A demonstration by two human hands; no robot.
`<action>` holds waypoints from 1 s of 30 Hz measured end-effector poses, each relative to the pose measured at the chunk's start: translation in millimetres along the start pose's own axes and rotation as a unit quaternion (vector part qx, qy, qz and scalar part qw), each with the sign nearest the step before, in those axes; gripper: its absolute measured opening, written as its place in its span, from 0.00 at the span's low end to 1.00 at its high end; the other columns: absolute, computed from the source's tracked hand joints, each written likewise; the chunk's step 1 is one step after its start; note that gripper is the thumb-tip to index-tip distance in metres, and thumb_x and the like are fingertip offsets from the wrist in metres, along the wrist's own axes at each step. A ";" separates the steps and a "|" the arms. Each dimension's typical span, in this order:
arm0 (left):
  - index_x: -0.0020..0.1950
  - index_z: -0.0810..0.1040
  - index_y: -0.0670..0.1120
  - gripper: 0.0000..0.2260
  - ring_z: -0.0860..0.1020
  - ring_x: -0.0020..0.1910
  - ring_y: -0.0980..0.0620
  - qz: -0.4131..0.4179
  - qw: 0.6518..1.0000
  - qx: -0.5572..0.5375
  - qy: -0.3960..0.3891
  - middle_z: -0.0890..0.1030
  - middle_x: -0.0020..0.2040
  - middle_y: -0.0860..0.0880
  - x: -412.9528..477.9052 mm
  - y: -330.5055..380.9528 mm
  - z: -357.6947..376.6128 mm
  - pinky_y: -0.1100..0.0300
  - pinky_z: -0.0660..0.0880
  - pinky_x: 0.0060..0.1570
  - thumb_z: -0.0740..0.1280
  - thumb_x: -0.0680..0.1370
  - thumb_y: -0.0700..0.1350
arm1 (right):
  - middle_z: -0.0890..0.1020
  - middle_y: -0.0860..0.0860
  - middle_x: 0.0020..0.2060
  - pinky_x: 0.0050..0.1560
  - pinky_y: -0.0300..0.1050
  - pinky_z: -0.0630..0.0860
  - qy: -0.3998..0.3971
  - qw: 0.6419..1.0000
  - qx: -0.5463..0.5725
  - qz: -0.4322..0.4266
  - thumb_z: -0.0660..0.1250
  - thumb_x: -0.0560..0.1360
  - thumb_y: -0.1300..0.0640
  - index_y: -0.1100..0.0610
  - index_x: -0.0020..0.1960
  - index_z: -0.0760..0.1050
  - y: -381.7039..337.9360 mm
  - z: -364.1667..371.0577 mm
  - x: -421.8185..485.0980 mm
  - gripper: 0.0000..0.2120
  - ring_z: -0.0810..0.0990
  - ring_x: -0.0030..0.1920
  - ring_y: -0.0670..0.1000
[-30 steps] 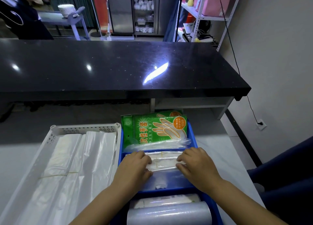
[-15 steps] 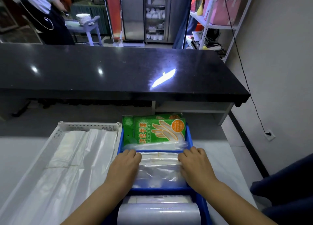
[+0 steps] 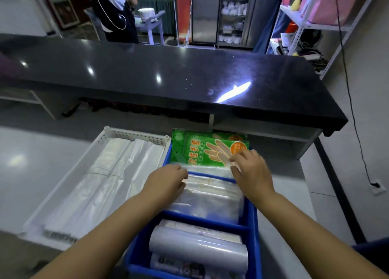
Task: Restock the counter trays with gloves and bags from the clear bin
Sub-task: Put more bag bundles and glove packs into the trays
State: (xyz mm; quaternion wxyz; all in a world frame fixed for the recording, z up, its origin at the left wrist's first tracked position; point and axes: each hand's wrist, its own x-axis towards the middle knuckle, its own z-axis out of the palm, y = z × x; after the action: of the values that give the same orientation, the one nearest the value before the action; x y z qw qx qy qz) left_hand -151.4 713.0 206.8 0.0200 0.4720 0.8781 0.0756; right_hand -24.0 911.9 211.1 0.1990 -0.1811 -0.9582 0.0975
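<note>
A blue divided tray [image 3: 253, 217] stands on the white counter before me. Its far compartment holds green glove packets [image 3: 195, 148]. The middle one holds a stack of clear plastic bags [image 3: 208, 196]. The near one holds a grey roll [image 3: 197, 251] over other packs. My left hand [image 3: 166, 182] rests flat on the left end of the clear bags, fingers loosely curled. My right hand [image 3: 250, 169] lies at the divider, fingertips touching the lower right of the front glove packet; I cannot tell whether it pinches anything. The clear bin is out of sight.
A white perforated tray [image 3: 134, 134] with white plastic bags [image 3: 109, 177] sits left of the blue tray. A raised black countertop [image 3: 168, 74] runs across behind. A person stands beyond it at top left. Metal shelving is at the far right.
My right hand moved forward from the clear bags onto the glove packet's edge. My left hand shifted slightly forward along the bags. The camera tilted up and closer.
</note>
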 end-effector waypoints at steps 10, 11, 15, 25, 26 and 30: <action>0.71 0.64 0.42 0.22 0.68 0.65 0.43 0.022 0.997 0.027 0.062 0.70 0.68 0.43 113.6 22.1 -4.1 0.52 0.64 0.64 0.60 0.77 0.44 | 0.76 0.55 0.58 0.53 0.51 0.69 -0.030 0.993 -0.077 0.083 0.67 0.68 0.40 0.55 0.62 0.72 16.7 22.3 51.5 0.28 0.72 0.56 0.58; 0.71 0.64 0.42 0.22 0.68 0.65 0.43 0.030 0.997 0.032 0.057 0.71 0.67 0.42 122.4 24.1 -1.8 0.52 0.63 0.64 0.60 0.77 0.45 | 0.76 0.55 0.58 0.53 0.52 0.69 -0.017 0.991 -0.082 0.102 0.67 0.69 0.42 0.55 0.62 0.72 17.4 25.4 51.7 0.26 0.72 0.56 0.58; 0.65 0.69 0.43 0.17 0.72 0.58 0.39 0.023 0.999 0.031 0.010 0.76 0.60 0.40 152.3 32.4 6.1 0.49 0.66 0.56 0.56 0.79 0.48 | 0.76 0.54 0.58 0.52 0.50 0.71 0.022 0.979 -0.068 0.192 0.67 0.73 0.53 0.55 0.61 0.71 23.7 34.8 50.1 0.18 0.72 0.55 0.56; 0.65 0.71 0.47 0.16 0.74 0.56 0.39 0.064 0.997 -0.036 -0.024 0.76 0.59 0.41 168.7 38.8 22.3 0.50 0.69 0.54 0.59 0.77 0.45 | 0.76 0.56 0.54 0.50 0.52 0.79 0.049 0.978 0.136 0.153 0.67 0.73 0.60 0.58 0.59 0.73 37.9 34.8 51.6 0.15 0.77 0.50 0.54; 0.66 0.70 0.48 0.17 0.74 0.56 0.40 0.071 0.997 -0.032 -0.022 0.77 0.59 0.42 167.7 35.3 21.3 0.50 0.69 0.54 0.60 0.77 0.44 | 0.75 0.56 0.55 0.51 0.52 0.78 0.041 0.979 0.126 0.154 0.67 0.73 0.60 0.58 0.59 0.72 39.8 34.2 54.0 0.14 0.77 0.50 0.55; 0.68 0.68 0.50 0.21 0.74 0.56 0.41 0.061 0.998 0.031 -0.003 0.77 0.59 0.43 154.1 10.4 18.9 0.51 0.68 0.53 0.62 0.75 0.43 | 0.76 0.55 0.54 0.49 0.49 0.77 0.001 0.983 0.092 0.160 0.65 0.75 0.59 0.56 0.59 0.72 44.1 37.0 58.2 0.13 0.76 0.51 0.55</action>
State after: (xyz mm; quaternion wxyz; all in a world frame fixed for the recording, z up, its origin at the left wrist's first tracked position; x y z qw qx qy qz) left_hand -226.1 849.0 195.3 0.0031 0.5256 0.8494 0.0479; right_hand -75.6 970.5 186.4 0.1977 -0.3134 -0.9033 0.2161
